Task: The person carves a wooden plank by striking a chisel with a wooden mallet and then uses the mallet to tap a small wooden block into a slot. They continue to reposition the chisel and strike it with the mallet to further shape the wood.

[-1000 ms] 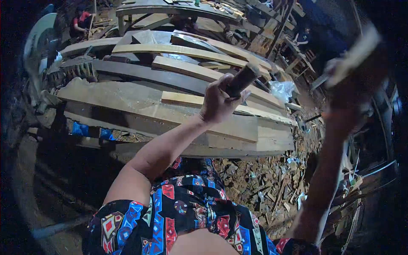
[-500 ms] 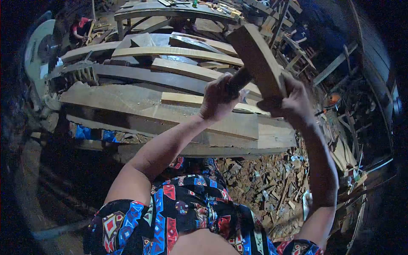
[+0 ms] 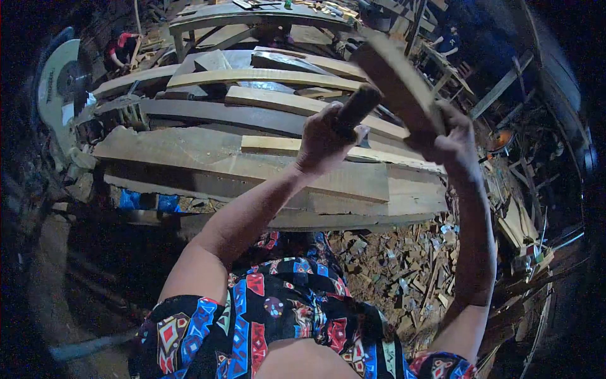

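Note:
My left hand (image 3: 325, 142) is wrapped round the dark handle (image 3: 360, 107) of a chisel, whose top end points up and to the right. A small bit of metal shows below the fist; the rest of the blade is hidden. To the right, my right hand (image 3: 451, 136) grips the lower end of a thick wooden block (image 3: 401, 79), raised and slanting up to the left, slightly blurred. The block is apart from the handle's end. Beneath both hands lie a pale wood strip (image 3: 271, 144) and a broad, rough-edged board (image 3: 183, 148).
Several long planks (image 3: 265, 78) lie across the work surface ahead. A circular saw (image 3: 60, 88) stands at the left. Wood scraps (image 3: 398, 265) cover the floor at the lower right. Farther back are a table (image 3: 240, 16), a person in red (image 3: 120, 47) and another person (image 3: 449, 41).
The wooden block and my right hand have moved right and slightly down, away from the chisel's handle. My left hand stays nearly in place, and more of the handle shows.

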`<move>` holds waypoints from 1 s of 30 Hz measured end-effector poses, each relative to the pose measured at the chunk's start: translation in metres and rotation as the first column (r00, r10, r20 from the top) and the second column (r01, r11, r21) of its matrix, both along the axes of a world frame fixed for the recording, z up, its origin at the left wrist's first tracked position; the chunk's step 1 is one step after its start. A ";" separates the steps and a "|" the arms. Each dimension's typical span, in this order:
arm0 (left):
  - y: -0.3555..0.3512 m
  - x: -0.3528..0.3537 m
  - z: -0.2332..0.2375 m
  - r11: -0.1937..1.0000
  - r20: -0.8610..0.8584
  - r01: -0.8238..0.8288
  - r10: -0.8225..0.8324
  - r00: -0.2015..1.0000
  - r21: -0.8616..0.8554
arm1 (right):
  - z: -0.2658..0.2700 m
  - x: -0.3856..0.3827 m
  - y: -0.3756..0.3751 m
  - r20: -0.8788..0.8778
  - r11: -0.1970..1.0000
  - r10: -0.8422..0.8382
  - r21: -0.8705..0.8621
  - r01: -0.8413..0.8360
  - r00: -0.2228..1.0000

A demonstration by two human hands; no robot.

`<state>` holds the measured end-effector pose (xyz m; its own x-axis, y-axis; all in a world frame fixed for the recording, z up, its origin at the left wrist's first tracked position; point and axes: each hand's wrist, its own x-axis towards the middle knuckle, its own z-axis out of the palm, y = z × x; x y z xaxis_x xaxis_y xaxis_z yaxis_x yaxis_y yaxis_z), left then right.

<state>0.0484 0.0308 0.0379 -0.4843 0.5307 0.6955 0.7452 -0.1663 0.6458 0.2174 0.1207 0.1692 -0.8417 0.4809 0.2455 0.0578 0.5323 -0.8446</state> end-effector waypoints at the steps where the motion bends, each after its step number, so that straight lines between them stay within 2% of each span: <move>1: 0.004 -0.007 -0.006 0.992 -0.196 -0.076 0.095 0.976 0.103 | -0.002 -0.001 -0.003 -0.074 0.995 -0.091 0.032 0.093 0.993; 2: 0.001 -0.010 -0.005 0.988 -0.204 -0.076 0.103 0.973 0.136 | -0.006 -0.003 -0.001 -0.083 0.986 -0.165 0.024 0.167 0.983; 4: -0.008 -0.016 0.003 0.974 -0.224 -0.077 0.125 0.967 0.211 | -0.039 -0.007 0.016 -0.148 0.965 -0.253 -0.103 0.240 0.956; 5: -0.011 -0.018 0.000 0.968 0.131 0.099 -0.132 0.983 0.231 | -0.067 -0.014 0.021 -0.269 0.952 -0.268 -0.219 0.212 0.925; 6: -0.012 -0.021 -0.001 0.965 0.200 0.107 -0.158 0.967 0.241 | -0.093 -0.020 0.024 -0.380 0.930 -0.289 -0.329 0.164 0.879; 8: -0.015 -0.026 -0.005 0.959 0.335 0.117 -0.203 0.920 0.259 | -0.123 -0.023 0.026 -0.126 0.901 -0.338 -0.329 0.282 0.933; 9: -0.019 -0.029 -0.002 0.979 0.417 0.119 -0.177 0.891 0.163 | -0.143 -0.026 0.030 -0.127 0.908 -0.324 -0.320 0.270 0.938; 10: -0.022 -0.028 0.001 0.975 0.420 0.146 -0.204 0.884 0.167 | -0.160 -0.029 0.033 -0.128 0.914 -0.311 -0.310 0.260 0.942; 11: -0.025 -0.026 0.004 0.970 0.423 0.174 -0.232 0.876 0.170 | -0.171 -0.034 0.030 -0.099 0.890 -0.401 -0.277 0.362 0.911; 12: -0.026 -0.024 0.005 0.963 0.426 0.205 -0.261 0.866 0.174 | -0.191 -0.038 0.030 -0.283 0.855 -0.399 -0.459 0.242 0.872; 14: -0.030 -0.030 0.002 0.860 0.439 0.463 -0.509 0.740 0.216 | -0.206 -0.038 0.039 -0.114 0.894 -0.416 -0.233 0.383 0.902; 15: -0.030 -0.033 0.001 0.781 0.441 0.576 -0.617 0.652 0.242 | -0.210 -0.039 0.041 -0.127 0.911 -0.387 -0.206 0.357 0.913; 17: -0.026 -0.039 0.007 0.695 0.497 0.689 -0.681 0.538 0.205 | -0.214 -0.039 0.041 -0.151 0.939 -0.330 -0.153 0.308 0.932; 18: -0.022 -0.041 0.010 0.643 0.522 0.741 -0.707 0.477 0.194 | -0.214 -0.038 0.040 -0.164 0.936 -0.328 -0.190 0.297 0.930; 19: -0.019 -0.042 0.012 0.642 0.569 0.731 -0.698 0.435 0.229 | -0.212 -0.038 0.038 -0.177 0.932 -0.325 -0.225 0.284 0.929; 22: -0.014 -0.037 0.015 0.879 0.343 0.452 -0.476 0.809 0.154 | -0.218 -0.037 0.040 -0.286 0.897 -0.348 -0.378 0.228 0.893; 23: -0.018 -0.033 0.020 0.889 0.312 0.422 -0.458 0.832 0.180 | -0.217 -0.039 0.039 -0.332 0.877 -0.365 -0.436 0.201 0.870; 26: -0.028 -0.025 0.026 0.832 0.510 0.472 -0.552 0.659 0.292 | -0.207 -0.035 0.035 -0.243 0.888 -0.348 -0.396 0.235 0.905; 27: -0.027 -0.024 0.025 0.860 0.474 0.436 -0.510 0.718 0.264 | -0.210 -0.035 0.036 -0.242 0.893 -0.349 -0.379 0.243 0.905; 30: -0.024 -0.024 0.017 0.895 0.440 0.385 -0.447 0.779 0.227 | -0.218 -0.036 0.043 -0.250 0.908 -0.342 -0.337 0.249 0.906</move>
<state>0.0245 0.0065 0.0551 -0.5176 0.6857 0.5118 0.1968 -0.4867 0.8511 0.1812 0.1637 -0.0491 -0.5582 0.7840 0.2716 -0.1042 0.2585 -0.9604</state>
